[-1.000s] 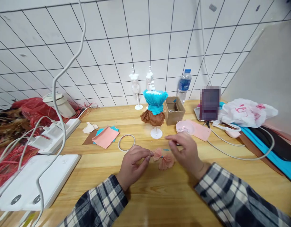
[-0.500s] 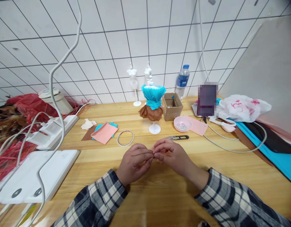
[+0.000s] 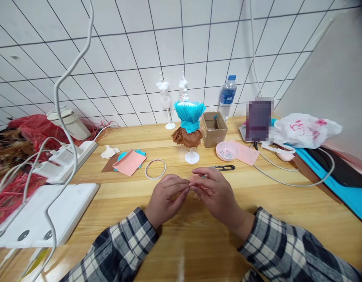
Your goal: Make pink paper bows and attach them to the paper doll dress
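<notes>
Peach crinkled paper (image 3: 195, 178) shows in small parts at the centre of the frame, mostly hidden behind the fingers. The left hand (image 3: 168, 197), entering from the lower left, has its thumb and fingertips drawn close together; the right hand (image 3: 218, 196), from the lower right, curves its fingers and meets those tips. Whether either one pinches the paper's edge, I cannot tell. Small scissors (image 3: 226, 168) lie just above the right hand; a turquoise-and-brown dress (image 3: 189, 125) stands higher up.
</notes>
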A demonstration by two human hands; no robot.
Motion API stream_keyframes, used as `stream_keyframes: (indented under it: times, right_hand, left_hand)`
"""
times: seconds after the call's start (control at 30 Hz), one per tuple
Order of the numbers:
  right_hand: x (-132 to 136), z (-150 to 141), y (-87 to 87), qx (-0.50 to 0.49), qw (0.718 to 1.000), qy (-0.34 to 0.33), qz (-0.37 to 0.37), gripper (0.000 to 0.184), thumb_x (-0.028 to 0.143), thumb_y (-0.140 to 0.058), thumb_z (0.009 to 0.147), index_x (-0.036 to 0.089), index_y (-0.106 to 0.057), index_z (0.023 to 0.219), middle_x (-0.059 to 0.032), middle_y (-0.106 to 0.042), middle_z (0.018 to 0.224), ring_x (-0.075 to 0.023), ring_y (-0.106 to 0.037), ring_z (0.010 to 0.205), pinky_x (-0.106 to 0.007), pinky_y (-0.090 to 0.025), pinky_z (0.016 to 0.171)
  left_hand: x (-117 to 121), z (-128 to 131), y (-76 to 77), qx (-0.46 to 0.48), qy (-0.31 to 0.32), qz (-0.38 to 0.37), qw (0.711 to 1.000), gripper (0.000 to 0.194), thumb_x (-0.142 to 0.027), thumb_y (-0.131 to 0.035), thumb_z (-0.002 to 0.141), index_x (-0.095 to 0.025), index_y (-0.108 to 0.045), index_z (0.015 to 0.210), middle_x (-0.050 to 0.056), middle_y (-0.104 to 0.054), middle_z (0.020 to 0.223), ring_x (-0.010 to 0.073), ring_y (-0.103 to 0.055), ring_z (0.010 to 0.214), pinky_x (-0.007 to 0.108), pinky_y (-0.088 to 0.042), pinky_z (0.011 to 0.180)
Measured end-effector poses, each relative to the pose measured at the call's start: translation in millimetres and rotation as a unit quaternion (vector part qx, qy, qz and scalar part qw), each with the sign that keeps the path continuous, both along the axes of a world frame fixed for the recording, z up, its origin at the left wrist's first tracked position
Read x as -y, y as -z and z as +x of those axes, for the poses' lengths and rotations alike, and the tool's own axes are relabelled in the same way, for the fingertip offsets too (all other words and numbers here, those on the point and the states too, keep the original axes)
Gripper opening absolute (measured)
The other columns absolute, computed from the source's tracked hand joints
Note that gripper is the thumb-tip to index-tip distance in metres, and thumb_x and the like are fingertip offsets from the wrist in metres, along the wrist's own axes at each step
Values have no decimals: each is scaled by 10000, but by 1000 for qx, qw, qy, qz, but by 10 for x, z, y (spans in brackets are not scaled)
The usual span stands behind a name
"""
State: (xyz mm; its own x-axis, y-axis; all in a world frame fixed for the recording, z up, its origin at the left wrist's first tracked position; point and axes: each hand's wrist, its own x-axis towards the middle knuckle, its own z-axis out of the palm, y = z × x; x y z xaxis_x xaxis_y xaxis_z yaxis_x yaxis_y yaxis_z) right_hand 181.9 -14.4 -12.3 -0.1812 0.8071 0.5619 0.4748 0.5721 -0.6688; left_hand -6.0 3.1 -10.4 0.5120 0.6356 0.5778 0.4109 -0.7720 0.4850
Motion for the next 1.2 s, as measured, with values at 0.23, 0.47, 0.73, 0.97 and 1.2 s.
stream_keyframes:
  times: [0.23, 0.47, 0.73, 0.97, 1.2]
  right_hand:
    - [-29, 30, 27, 52, 997, -5, 53, 126, 260, -628, 858, 262, -704, 960, -52, -663, 1124, -207, -604, 971, -399, -472, 865]
    - [-54, 47, 16, 59, 998, -6, 1, 84, 204, -607, 852, 236, -684, 839, -53, -657, 1109, -217, -601, 979, -414, -449, 887]
    - [-148, 112, 10, -111, 983, -1, -144, 183, 338, -595, 869, 206, -711, 819, -47, -600, 832, -177, -605, 799, -316, -514, 733]
    - [-221, 288, 79, 110, 983, -65, -135, 643, 225, -507, 895, 287, -259, 1485, -73, -632, 1180, -231, -576, 1028, -437, -450, 909]
    - [-246, 298, 177, 188, 968, -24, -165, 909, 101, -590, 787, 250, -72, 1519, -9, -645, 802, -198, -586, 733, -332, -467, 694]
  left_hand:
    - [10, 6, 24, 14, -3, -51, 999, 262, -130, -568, 860, -233, -671, 1077, 57, -719, 989, 172, -628, 896, 330, -484, 800]
    - [14, 2, 49, -23, 22, -45, 998, 269, -139, -560, 853, -235, -662, 1083, 72, -715, 1009, 192, -625, 916, 361, -482, 819]
    - [9, -9, 58, -29, -31, -91, 995, 270, -259, -603, 856, -234, -662, 1118, 72, -701, 965, 193, -617, 884, 343, -488, 789]
    - [-76, -77, 57, 57, -145, -160, 975, 259, -315, -586, 866, -199, -685, 1075, 44, -680, 867, 141, -559, 701, 290, -480, 700]
    - [-65, -40, 72, 88, -149, -252, 952, 288, -355, -614, 836, -182, -680, 1057, 47, -667, 846, 143, -586, 714, 276, -489, 661]
